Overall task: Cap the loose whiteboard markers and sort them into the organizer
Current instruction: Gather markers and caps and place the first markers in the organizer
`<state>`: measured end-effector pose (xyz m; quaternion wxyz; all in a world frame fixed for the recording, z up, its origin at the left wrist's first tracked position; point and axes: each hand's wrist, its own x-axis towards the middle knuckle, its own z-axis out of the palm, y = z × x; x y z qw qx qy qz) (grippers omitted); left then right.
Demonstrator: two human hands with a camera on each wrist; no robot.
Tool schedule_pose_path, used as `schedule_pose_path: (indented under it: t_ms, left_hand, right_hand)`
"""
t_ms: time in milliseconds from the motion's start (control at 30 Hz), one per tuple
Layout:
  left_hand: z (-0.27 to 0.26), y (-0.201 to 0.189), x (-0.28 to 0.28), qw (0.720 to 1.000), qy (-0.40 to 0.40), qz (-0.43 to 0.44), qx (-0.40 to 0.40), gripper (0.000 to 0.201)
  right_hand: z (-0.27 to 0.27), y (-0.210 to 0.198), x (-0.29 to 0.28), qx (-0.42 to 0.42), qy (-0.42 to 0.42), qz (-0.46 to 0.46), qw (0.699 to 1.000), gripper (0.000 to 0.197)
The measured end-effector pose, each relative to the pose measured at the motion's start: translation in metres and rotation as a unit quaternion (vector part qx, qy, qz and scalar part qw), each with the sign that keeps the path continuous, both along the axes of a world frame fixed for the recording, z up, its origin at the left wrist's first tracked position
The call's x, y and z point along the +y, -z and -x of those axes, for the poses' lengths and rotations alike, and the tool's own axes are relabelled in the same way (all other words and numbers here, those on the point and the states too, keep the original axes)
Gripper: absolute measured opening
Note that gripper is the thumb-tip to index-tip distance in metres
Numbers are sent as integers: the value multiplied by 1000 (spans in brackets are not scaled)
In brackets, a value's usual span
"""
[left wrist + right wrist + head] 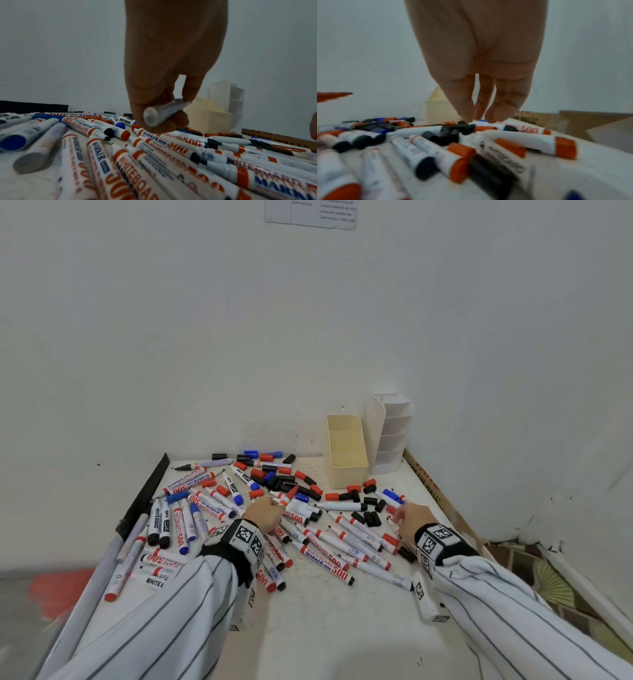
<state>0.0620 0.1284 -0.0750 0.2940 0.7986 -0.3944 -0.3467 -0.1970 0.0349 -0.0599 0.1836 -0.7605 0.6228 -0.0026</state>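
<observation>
Table (342, 628): near half bare, far half littered w/ markers (329, 556) and caps (368, 517). Organizer (346, 453) at back wall, rt. L hand (265, 513) grips red-tipped marker (287, 498); L wrist view shows its butt end. R hand (409, 522) fingers straight, tips down on pile; contact unclear.

A white table (325, 628) fills the corner between two scuffed white walls (171, 337). A printed sheet of paper (310, 212) hangs on the wall at 12 o'clock. A black strip (147, 491) edges the table at 9 o'clock, a lettered cardboard strip (431, 484) at 3 o'clock. Patterned fabric (555, 587) lies at 4 o'clock, a blurred red patch (58, 587) at 8 o'clock.
</observation>
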Motion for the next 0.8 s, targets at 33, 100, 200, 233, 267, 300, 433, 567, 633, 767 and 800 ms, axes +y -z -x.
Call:
schedule_pose_path:
  t_ms: [33,100,200,233,267,300,433,567,633,767,800]
  left_hand:
    - [2,1,2,1000,6,-6,0,24]
    - [6,3,3,1000,15,-13,2,25]
    - [15,5,1,999,24,-23,0,20]
    - [18,6,1,999,26,-27,-2,21]
    - [20,7,0,999,25,-30,-4,24]
    - [22,8,-1,999,25,-31,-7,27]
    - [29,11,-4,999,30,-33,-21,28]
    - [30,12,-5,998,37,-27,-32,29]
    - [29,13,-5,999,38,-20,-26,29]
    - [29,15,-7,998,45,-15,-33,29]
    - [30,15,-8,998,44,-10,-35,29]
  right_hand:
    - [6,2,-1,26,6,-7,1000,26]
    - [14,8,-1,47,2,-32,998,31]
    - [15,21,-4,26,-4,-33,999,33]
    - [13,25,-6,23,-10,-26,999,32]
    - [12,28,-7,23,-17,-20,999,31]
    - [10,30,-8,19,-18,-12,1000,31]
    - [5,36,-18,-27,5,39,999,32]
    - [1,41,-25,19,1,44,999,47]
    - [-3,42,-30,51,5,51,997,44]
    - [-9,44,-40,105,13,63,992,36]
    - [-10,45,-43,113,14,63,991,36]
